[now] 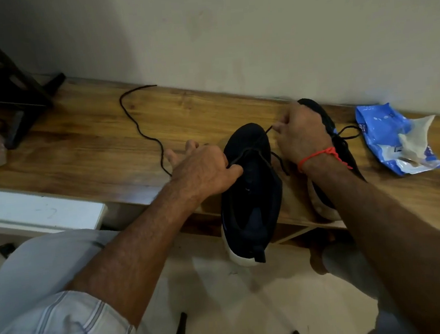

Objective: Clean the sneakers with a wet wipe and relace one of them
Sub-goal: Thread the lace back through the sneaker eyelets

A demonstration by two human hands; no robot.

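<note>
R hand: fingers pinch the lace end just above the toe of the shoe, lace taut from fingers down to the eyelets. Red thread on R wrist. L hand: thumb pressed on the shoe's upper w/ a lace strand under it, other fingers spread out straight over the desk. Lace's long free part runs from L hand across desk in a loose curve twd the wall.

Shoe: dark, white sole, toe on the desk, heel hanging over the front edge. 2nd shoe just beside it on the R, mostly hidden by R arm, laced. Blue wipes pack further R on desk, open, white wipe sticking out. Pink box at far L edge, dark stand behind it.
</note>
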